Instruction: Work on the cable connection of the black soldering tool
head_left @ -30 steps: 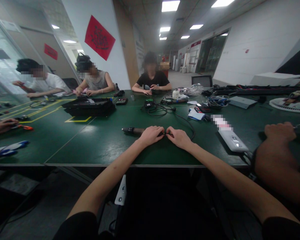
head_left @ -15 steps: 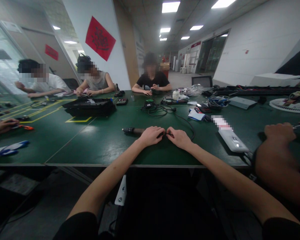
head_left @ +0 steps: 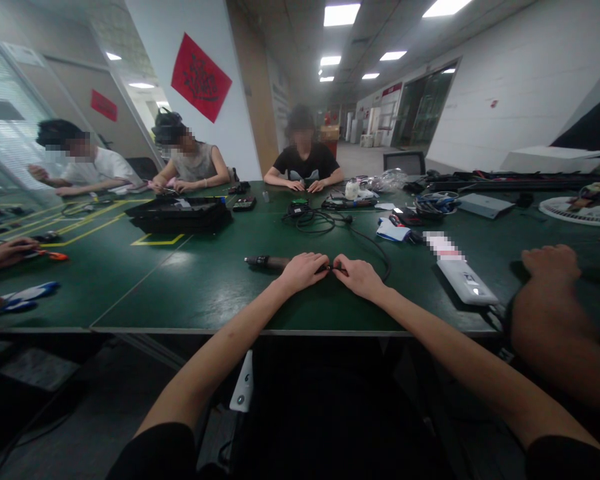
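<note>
A dark, pen-shaped electric screwdriver (head_left: 266, 261) lies on the green table (head_left: 195, 293), its tip pointing left. My left hand (head_left: 304, 272) is closed over the screwdriver's rear end and hides that part of it. Close by, my right hand (head_left: 359, 276) pinches the end of a black cable (head_left: 386, 257) against the back of the tool. Between my fingertips shows a small gap with a dark connector, too small to make out whether it is fully joined. From my right hand the cable curves back to a loose coil.
A black tray (head_left: 180, 215) stands left of centre. Right of my hands lies a white power strip (head_left: 465, 280), with a blue-and-white cloth (head_left: 394, 229) behind it. Co-workers sit opposite; a neighbour's hand (head_left: 550, 262) rests at the right, and another's hand (head_left: 13, 252) at the left.
My hands and the screwdriver stay in place. The co-worker opposite has lowered both hands to the table. The neighbour's hand at the right has shifted slightly left.
</note>
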Motion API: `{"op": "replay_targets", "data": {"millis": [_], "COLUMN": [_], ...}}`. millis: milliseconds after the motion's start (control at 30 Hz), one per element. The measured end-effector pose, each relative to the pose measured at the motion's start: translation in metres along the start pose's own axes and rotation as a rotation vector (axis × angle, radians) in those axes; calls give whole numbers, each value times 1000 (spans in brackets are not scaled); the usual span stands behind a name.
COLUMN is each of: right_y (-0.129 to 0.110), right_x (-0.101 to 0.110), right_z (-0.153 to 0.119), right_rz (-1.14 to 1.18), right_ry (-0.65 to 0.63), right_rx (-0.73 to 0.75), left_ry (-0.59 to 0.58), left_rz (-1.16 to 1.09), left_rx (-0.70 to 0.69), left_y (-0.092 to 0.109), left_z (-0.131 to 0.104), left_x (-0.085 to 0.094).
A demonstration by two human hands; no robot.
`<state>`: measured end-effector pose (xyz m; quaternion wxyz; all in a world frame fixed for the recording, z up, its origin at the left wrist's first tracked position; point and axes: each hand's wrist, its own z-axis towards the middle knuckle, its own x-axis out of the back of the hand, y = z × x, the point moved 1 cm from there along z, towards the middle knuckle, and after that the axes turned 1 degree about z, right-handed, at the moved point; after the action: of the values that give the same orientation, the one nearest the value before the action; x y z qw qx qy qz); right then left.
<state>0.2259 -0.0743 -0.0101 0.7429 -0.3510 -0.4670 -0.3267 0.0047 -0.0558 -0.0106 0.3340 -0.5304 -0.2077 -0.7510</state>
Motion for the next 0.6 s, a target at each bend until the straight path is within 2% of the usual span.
{"op": "replay_targets", "data": {"millis": [167, 367, 600], "right_y": [0, -2, -1], "right_x": [0, 2, 1], "right_z": [0, 0, 0], "right_rz": [-11, -19, -17], "right_ry": [-5, -11, -9], "right_rx": [-2, -10, -1], "left_ry": [10, -4, -10], "left_rz": [0, 11, 14], "left_rx": [-63, 4, -42], "left_y": [1, 1, 2], "left_z": [0, 0, -1], "left_x": [1, 1, 3]}}
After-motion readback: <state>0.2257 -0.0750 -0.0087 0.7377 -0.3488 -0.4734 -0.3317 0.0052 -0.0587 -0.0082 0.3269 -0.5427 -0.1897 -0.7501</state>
